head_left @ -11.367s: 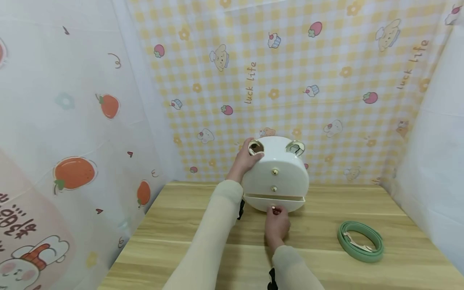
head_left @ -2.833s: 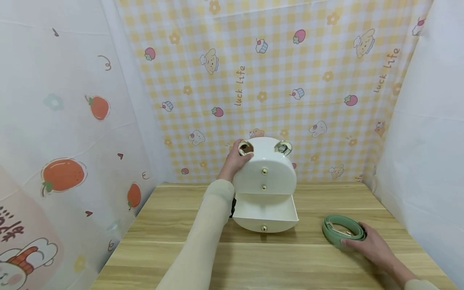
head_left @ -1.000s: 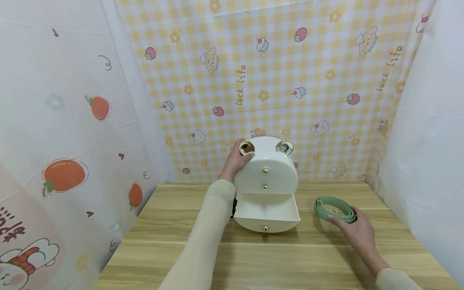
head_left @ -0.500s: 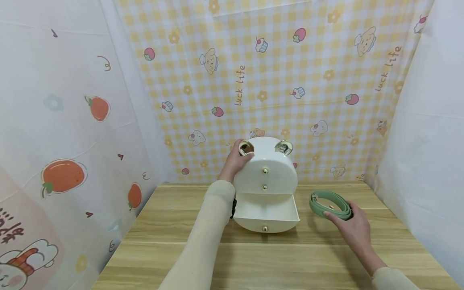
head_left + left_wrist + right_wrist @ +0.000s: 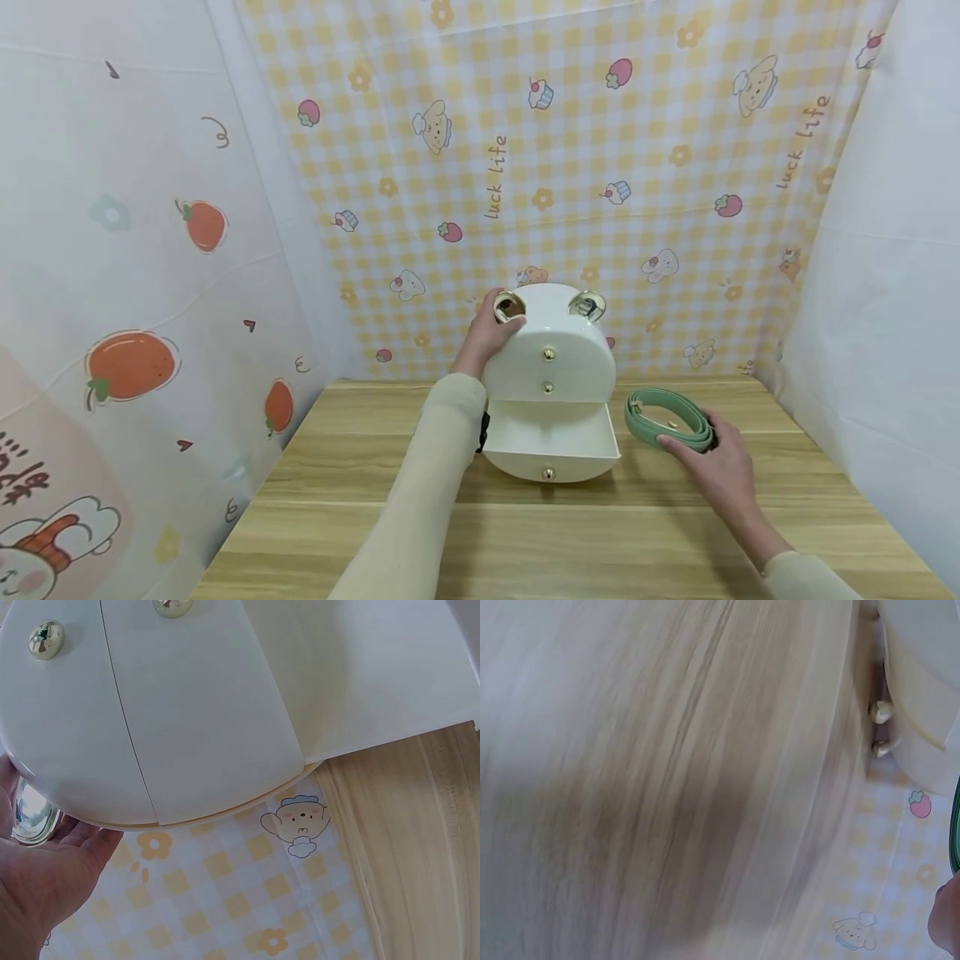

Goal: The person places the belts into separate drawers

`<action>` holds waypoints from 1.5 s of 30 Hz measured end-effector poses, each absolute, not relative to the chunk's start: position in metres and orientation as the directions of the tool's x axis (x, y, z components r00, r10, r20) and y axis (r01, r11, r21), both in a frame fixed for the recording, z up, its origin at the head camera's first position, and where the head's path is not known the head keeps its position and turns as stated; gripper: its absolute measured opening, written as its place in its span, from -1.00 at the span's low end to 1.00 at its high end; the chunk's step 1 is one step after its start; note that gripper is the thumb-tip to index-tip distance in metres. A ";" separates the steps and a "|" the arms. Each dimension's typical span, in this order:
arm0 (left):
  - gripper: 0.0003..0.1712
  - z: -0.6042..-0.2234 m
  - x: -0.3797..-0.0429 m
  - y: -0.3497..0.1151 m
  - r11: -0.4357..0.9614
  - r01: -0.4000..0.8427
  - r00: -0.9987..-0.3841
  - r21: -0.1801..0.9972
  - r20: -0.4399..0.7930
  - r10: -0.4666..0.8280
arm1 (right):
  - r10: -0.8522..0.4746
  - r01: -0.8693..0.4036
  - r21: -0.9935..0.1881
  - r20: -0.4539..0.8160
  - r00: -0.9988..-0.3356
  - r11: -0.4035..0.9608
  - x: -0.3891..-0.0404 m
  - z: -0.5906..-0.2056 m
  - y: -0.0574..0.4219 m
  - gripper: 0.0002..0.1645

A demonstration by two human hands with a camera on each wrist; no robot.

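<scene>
A white round-fronted drawer box [image 5: 551,367] with gold knobs and two gold ears stands at the back of the table. Its bottom drawer [image 5: 551,429] is pulled out and looks bare inside. My left hand [image 5: 491,329] grips the box's upper left, thumb and fingers around the left gold ear [image 5: 34,814]. To the right of the drawer, my right hand [image 5: 720,467] holds a coiled green belt [image 5: 645,429] by its near right side, thumb toward the front. The coil is tilted and appears raised off the table. In the right wrist view only a sliver of the belt [image 5: 955,832] shows.
The wood-grain table [image 5: 555,542] runs up to a yellow checked cloth [image 5: 637,233] behind the box. White printed cloth [image 5: 247,292] hangs on the left, and a plain white one [image 5: 862,292] on the right.
Earlier the bottom drawer was pulled from barely ajar to far out. My right hand then took the belt off the table and has moved it left toward the drawer. My left hand stays put.
</scene>
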State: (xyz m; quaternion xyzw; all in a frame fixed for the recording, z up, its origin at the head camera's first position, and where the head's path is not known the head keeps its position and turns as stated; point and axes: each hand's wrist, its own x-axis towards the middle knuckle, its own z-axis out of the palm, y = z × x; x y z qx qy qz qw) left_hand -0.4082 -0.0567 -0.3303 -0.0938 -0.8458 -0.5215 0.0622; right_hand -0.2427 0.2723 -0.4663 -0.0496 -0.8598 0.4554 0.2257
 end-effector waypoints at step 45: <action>-0.20 -0.330 -0.410 -0.056 0.448 0.233 -0.972 0.863 0.214 0.093 | 0.135 -0.228 -0.856 0.323 -0.937 0.464 -0.265 -0.471 0.180 0.10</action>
